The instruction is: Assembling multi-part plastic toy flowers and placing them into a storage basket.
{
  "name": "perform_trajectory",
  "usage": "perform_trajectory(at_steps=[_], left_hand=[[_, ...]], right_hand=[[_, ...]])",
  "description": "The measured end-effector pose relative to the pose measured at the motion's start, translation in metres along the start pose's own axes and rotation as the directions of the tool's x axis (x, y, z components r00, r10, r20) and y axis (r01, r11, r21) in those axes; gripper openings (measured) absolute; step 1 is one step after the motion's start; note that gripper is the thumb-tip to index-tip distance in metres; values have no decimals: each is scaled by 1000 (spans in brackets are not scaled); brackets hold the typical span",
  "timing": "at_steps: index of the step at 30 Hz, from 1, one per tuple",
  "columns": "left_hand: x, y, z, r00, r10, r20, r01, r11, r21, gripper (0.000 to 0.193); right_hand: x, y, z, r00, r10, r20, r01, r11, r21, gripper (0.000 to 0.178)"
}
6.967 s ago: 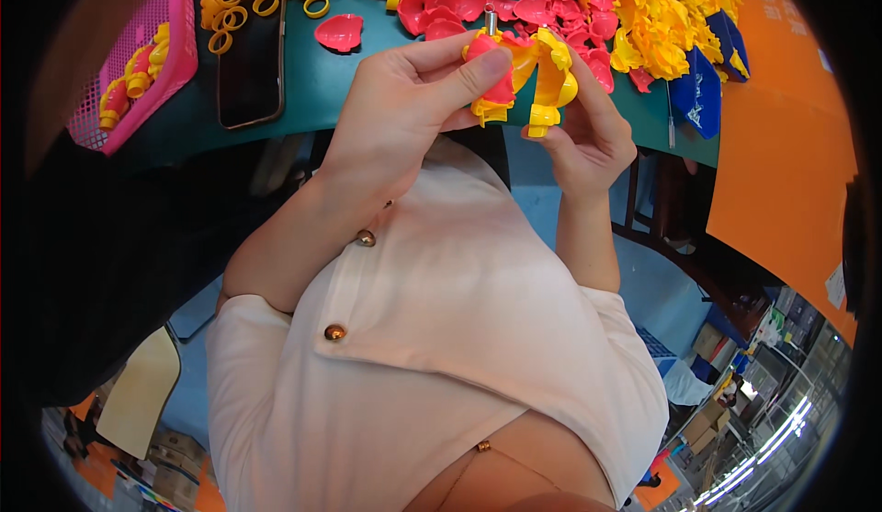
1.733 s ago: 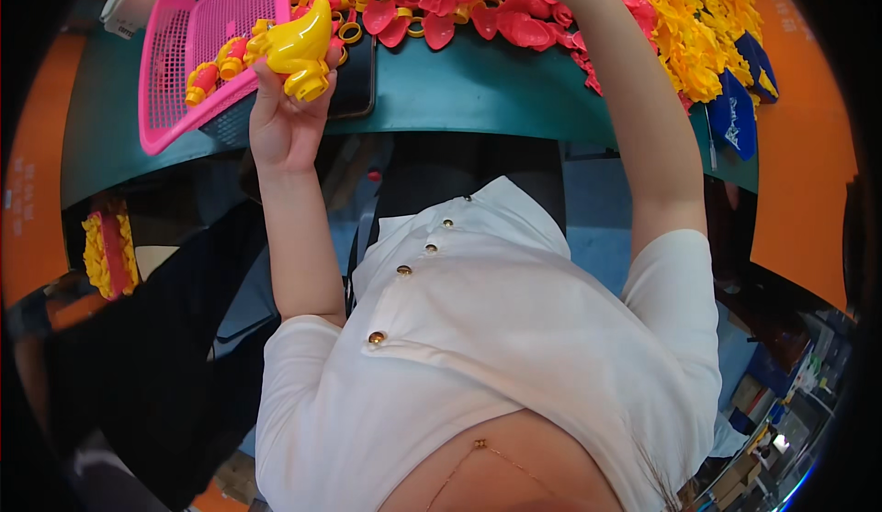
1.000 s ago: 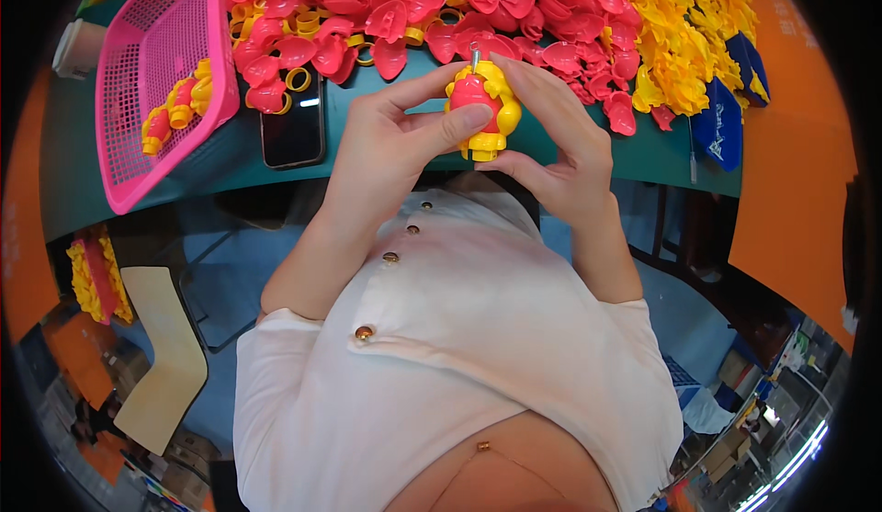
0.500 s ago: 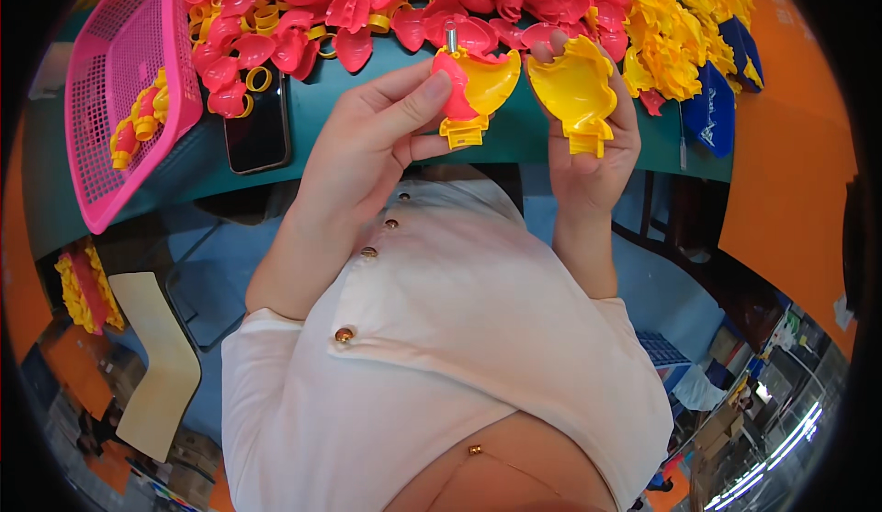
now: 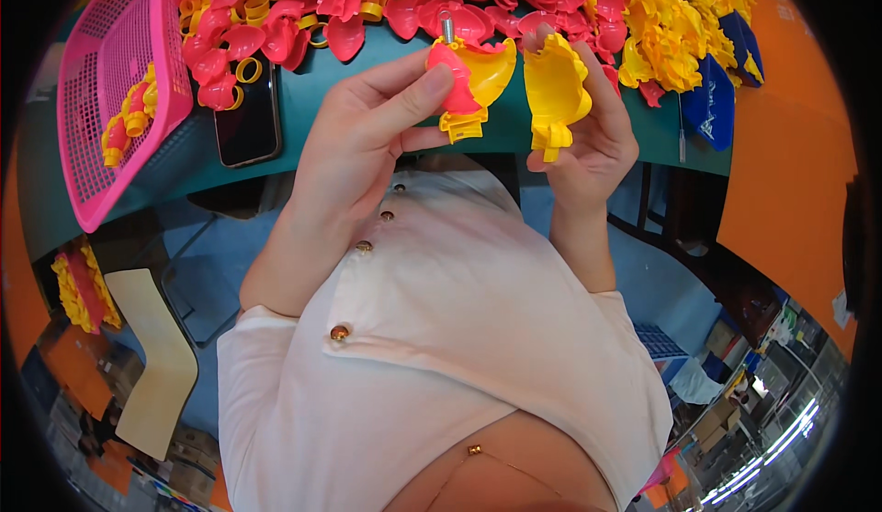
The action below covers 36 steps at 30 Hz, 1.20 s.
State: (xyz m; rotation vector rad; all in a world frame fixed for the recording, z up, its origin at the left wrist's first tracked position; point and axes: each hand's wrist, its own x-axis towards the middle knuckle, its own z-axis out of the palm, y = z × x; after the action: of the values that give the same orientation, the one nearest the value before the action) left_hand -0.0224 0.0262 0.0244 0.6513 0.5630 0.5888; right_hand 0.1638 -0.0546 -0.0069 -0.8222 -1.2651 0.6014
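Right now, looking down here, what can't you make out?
All in the head view:
Red-and-yellow plastic half-shell: partly hidden by the left hand.
Pink plastic mesh basket: far end cut off by the top edge.
Black rectangular phone: upper left covered by a glossy red plastic piece.

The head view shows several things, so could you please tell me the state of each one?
Left hand: closed on the red-and-yellow half
Right hand: closed on the yellow shell half
Red-and-yellow half: open, red piece against its yellow shell
Yellow shell half: apart from the other half
Phone: lying flat, screen dark
Pink basket: partly filled
Red pieces: loose, heaped
Yellow pieces: loose, heaped
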Motion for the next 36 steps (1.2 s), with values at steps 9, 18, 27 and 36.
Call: perform_trajectory(at_steps=[9, 18, 27, 36], left_hand=[[-3, 0, 8, 999, 44, -26, -43, 998, 39, 39], [-5, -4, 8, 996, 83, -31, -77, 986, 150, 38], [-5, -3, 12, 992, 130, 9, -129, 975, 180, 42], [-4, -4, 13, 987, 160, -5, -155, 965, 210, 41]], right_hand=[[3, -6, 7, 999, 1, 51, 3, 996, -89, 80], [2, -6, 6, 997, -7, 76, 19, 986, -167, 84], [7, -8, 4, 994, -37, 107, 62, 968, -243, 76], [14, -8, -4, 955, -55, 291, 156, 929, -336, 77]])
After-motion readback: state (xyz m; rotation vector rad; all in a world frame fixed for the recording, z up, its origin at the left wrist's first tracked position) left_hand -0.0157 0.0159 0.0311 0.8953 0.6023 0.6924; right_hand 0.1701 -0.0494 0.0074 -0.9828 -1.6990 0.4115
